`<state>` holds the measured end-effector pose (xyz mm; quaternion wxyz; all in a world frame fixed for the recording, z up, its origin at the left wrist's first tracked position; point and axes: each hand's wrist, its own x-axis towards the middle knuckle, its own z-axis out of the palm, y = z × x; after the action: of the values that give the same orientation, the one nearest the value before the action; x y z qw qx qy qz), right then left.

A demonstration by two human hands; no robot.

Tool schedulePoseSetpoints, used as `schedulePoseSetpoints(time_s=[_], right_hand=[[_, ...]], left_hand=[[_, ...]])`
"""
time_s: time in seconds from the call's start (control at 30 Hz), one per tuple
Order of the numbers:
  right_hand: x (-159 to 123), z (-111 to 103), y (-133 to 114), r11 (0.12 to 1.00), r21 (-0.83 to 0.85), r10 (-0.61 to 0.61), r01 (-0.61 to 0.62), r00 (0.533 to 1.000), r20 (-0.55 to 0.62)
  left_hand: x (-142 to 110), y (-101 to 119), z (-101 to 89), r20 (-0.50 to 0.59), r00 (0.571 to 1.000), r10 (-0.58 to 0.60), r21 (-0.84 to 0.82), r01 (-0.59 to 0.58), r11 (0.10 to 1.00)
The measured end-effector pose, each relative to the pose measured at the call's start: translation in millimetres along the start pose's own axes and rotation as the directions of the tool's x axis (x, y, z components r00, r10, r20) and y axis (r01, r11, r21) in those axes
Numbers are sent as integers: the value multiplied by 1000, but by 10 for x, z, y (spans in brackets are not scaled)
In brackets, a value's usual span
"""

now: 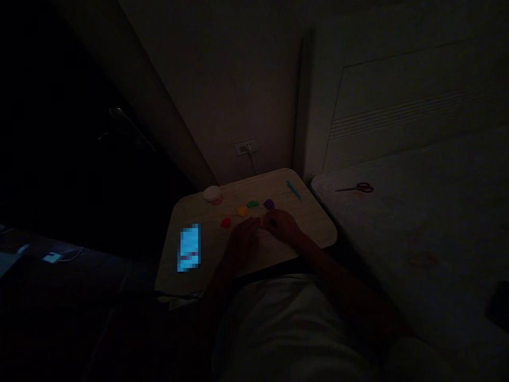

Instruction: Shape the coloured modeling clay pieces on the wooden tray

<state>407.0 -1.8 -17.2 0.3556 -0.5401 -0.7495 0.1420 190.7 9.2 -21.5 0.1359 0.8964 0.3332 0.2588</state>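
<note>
In the dim head view my left hand [243, 239] rests low over the small table, its fingertips meeting those of my right hand [283, 225]. Both hands are closed around something small between them; a bit of pale blue shows there, but its kind is too dark to make out. Just beyond my fingers lie lumps of what looks like modelling clay: red [226, 223], yellow-orange [242, 211], green [253, 203] and purple [269, 204]. The red lump is nearest to my left hand, the purple one to my right.
A lit phone [189, 248] lies on the left of the wooden table [214, 265]. Toward the back stand a pale tub [213, 194] and, on the right, a blue stick-like tool [294, 190]. Scissors [360, 188] lie on the bed. A plug sits in the wall socket [245, 147].
</note>
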Motion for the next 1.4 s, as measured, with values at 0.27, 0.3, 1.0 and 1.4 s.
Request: schedulePoseSetpoints(time_s=[0.27,0.3,1.0,1.4], right_hand=[[0,23,31,1000,10,-3,3,1000,-15],[-1,17,35,1000,26,-3,3,1000,-7],[-32,-67,19,946,287,216,-150,953,-212],[-63,-80,-33,935,346,119,-78,988,-100]], left_hand=[[-3,26,-23,6,1000,9,-17,-9,1000],[-4,29,-23,3,1000,12,-21,-12,1000],[257,110,17,-191,965,-177,-110,158,981],[175,11,6,-129,929,-348,-478,249,842]])
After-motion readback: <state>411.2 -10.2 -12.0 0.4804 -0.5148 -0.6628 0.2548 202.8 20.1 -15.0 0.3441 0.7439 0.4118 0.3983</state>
